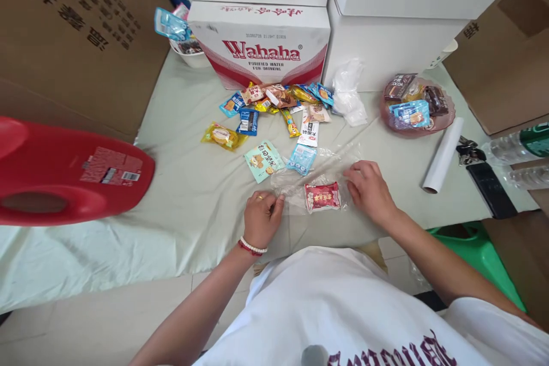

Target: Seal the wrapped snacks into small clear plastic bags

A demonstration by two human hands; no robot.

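A clear plastic bag (294, 203) lies flat near the front of the table, with a red snack packet (322, 197) in or on it; I cannot tell which. My left hand (262, 218) is closed in a pinch at the bag's left edge. At the right edge, my right hand (369, 190) has its fingers bent around the film. Just beyond the bag are a light-blue packet (301, 159) and a mint-green packet (262, 161). A yellow packet (223, 136) lies farther left, and a heap of mixed snacks (278, 96) sits behind.
A Wahaha water carton (261, 46) and white boxes (394, 40) line the back. To the right are a pink bowl (446, 123) of snacks, a white roll (444, 154), a phone (491, 189) and bottles. A red jug (77, 171) and a white bowl (193, 59) stand left.
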